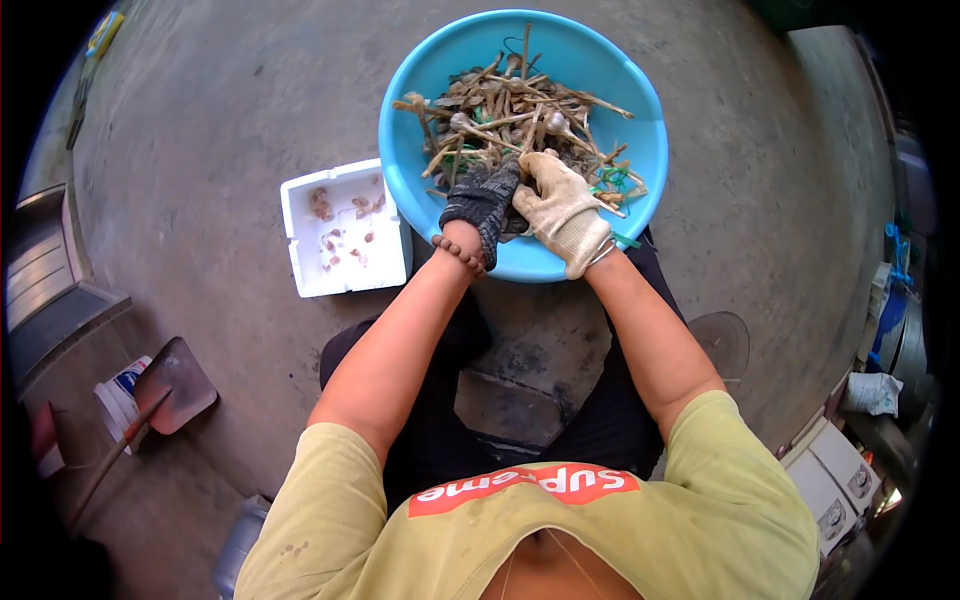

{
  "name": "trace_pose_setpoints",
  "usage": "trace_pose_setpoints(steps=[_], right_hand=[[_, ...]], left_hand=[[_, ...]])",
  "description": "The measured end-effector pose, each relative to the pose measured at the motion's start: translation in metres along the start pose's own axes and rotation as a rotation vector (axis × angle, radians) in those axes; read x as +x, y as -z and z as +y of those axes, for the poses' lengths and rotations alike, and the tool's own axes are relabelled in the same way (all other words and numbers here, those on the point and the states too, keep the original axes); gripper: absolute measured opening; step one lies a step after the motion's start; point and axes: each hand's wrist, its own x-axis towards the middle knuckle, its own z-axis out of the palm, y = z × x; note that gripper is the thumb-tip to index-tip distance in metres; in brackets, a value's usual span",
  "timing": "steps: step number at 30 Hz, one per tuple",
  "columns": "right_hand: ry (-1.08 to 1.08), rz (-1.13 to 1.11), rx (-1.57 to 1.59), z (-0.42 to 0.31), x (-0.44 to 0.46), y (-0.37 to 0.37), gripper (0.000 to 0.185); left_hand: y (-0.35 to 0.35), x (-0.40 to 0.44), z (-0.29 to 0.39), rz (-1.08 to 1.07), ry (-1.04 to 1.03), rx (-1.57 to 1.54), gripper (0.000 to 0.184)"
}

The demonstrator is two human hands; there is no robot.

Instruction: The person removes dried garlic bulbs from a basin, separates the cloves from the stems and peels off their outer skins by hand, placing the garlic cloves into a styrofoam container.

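Observation:
A light blue basin [405,170] holds a heap of dried garlic [500,110] with long brown stalks, bits of green string among them. Over the near part of the heap, my left hand [482,202] wears a dark grey glove and my right hand [556,203] a cream one. Their fingers meet, bent and closed on garlic that the gloves mostly hide. To the left of the basin, a white foam box [292,232] has several loose cloves [345,240] on its bottom.
The basin stands close in front of my legs on a concrete floor [240,110]. At the left lie a shovel [177,388] and a white bucket [120,395]. A round drain-like disc [722,345] is near my right leg, with boxes [832,475] at the far right.

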Motion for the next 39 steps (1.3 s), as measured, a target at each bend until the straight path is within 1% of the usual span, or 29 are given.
trace_pose_setpoints(steps=[1, 3, 6, 8, 9, 11, 12, 13, 14, 15, 16, 17, 18, 19, 21, 22, 23, 25, 26, 29, 30, 32, 33, 34, 35, 36, 37, 38, 39], right_hand=[[-0.028, -0.040, -0.028, -0.001, 0.000, 0.001, 0.029], [-0.029, -0.049, -0.033, 0.000, 0.001, 0.002, 0.029], [0.021, -0.035, -0.041, 0.000, 0.000, 0.003, 0.026], [0.159, -0.089, -0.051, -0.001, -0.002, 0.004, 0.024], [0.158, -0.090, -0.049, -0.002, -0.003, 0.004, 0.024], [0.137, 0.007, 0.050, -0.003, -0.005, 0.003, 0.019], [0.008, -0.028, 0.196, -0.002, -0.003, 0.004, 0.022], [-0.105, -0.102, 0.301, -0.002, -0.001, 0.008, 0.020], [-0.201, -0.128, 0.481, -0.004, -0.001, 0.012, 0.017], [-0.300, -0.154, 0.663, -0.005, 0.000, 0.014, 0.014], [-0.300, -0.156, 0.662, -0.004, 0.000, 0.014, 0.014], [-0.258, -0.098, 0.711, -0.003, 0.001, 0.014, 0.012], [-0.216, -0.038, 0.759, -0.001, 0.002, 0.013, 0.011], [-0.217, -0.041, 0.758, 0.002, 0.004, 0.011, 0.011], [-0.145, -0.007, 0.507, 0.007, 0.005, 0.007, 0.014], [-0.033, 0.022, 0.289, 0.007, 0.005, 0.009, 0.019], [-0.033, 0.020, 0.288, 0.009, 0.005, 0.009, 0.019], [-0.011, 0.016, 0.230, 0.011, 0.005, 0.006, 0.020], [-0.010, 0.015, 0.230, 0.011, 0.005, 0.006, 0.020], [-0.026, 0.000, 0.286, 0.004, 0.003, 0.008, 0.021], [-0.065, 0.001, 0.350, 0.002, 0.003, 0.007, 0.022], [-0.103, 0.002, 0.413, -0.001, 0.002, 0.005, 0.022], [-0.008, 0.050, 0.348, -0.003, 0.000, 0.005, 0.023], [0.087, 0.098, 0.282, -0.005, -0.001, 0.005, 0.024], [0.088, 0.097, 0.283, -0.010, -0.003, 0.005, 0.024], [0.256, 0.070, 0.136, -0.016, -0.005, 0.005, 0.028], [0.421, 0.042, -0.012, -0.020, -0.007, 0.005, 0.032], [0.388, -0.009, -0.069, -0.023, -0.008, 0.003, 0.034], [0.385, -0.008, -0.069, -0.021, -0.008, 0.000, 0.034]], left_hand=[[0.004, 0.000, 0.003, -0.003, -0.004, 0.001, 0.052], [0.011, 0.000, 0.010, -0.084, 0.023, 0.003, 0.053], [0.010, -0.002, 0.011, -0.051, 0.031, 0.031, 0.051], [0.011, -0.001, 0.011, -0.032, 0.067, -0.024, 0.050], [0.013, 0.000, 0.011, -0.012, 0.106, -0.079, 0.049], [0.014, -0.002, 0.008, -0.020, 0.151, -0.062, 0.048], [0.015, -0.003, 0.009, 0.071, 0.123, -0.122, 0.047], [0.017, -0.003, 0.011, 0.161, 0.095, -0.182, 0.047], [0.019, -0.005, 0.014, 0.093, 0.182, -0.214, 0.046], [0.017, -0.005, 0.009, 0.095, 0.185, -0.214, 0.046], [0.014, -0.005, 0.002, 0.167, 0.024, -0.162, 0.042], [0.012, -0.005, -0.003, 0.238, -0.136, -0.109, 0.039], [0.007, -0.004, 0.004, 0.136, 0.249, -0.813, 0.033], [0.005, -0.003, 0.002, 0.137, 0.251, -0.814, 0.033], [0.005, -0.001, 0.001, -0.029, 0.420, -1.460, 0.027], [0.005, 0.000, 0.007, -0.008, 0.505, -1.478, 0.025], [0.005, 0.000, 0.004, -0.007, 0.507, -1.479, 0.025], [0.015, 0.001, 0.002, 0.073, -0.227, -0.181, 0.026], [0.017, -0.004, 0.006, 0.031, -0.132, -0.212, 0.027], [0.018, -0.004, 0.004, -0.014, -0.110, -0.258, 0.030], [0.010, -0.003, -0.002, -0.014, -0.110, -0.258, 0.030], [-0.013, -0.002, -0.019, 0.166, -0.002, -0.481, 0.035], [-0.009, -0.002, -0.018, 0.167, -0.001, -0.480, 0.035], [-0.004, -0.002, -0.017, 0.136, 0.073, -0.308, 0.035], [0.001, -0.003, -0.018, 0.104, 0.146, -0.135, 0.036], [-0.020, -0.004, -0.042, 0.204, 0.040, -0.045, 0.028], [-0.021, -0.001, -0.043, 0.204, 0.040, -0.045, 0.028], [-0.024, 0.003, -0.041, 0.158, 0.042, -0.712, 0.027], [-0.028, 0.005, -0.039, 0.095, 0.042, -1.379, 0.027]])
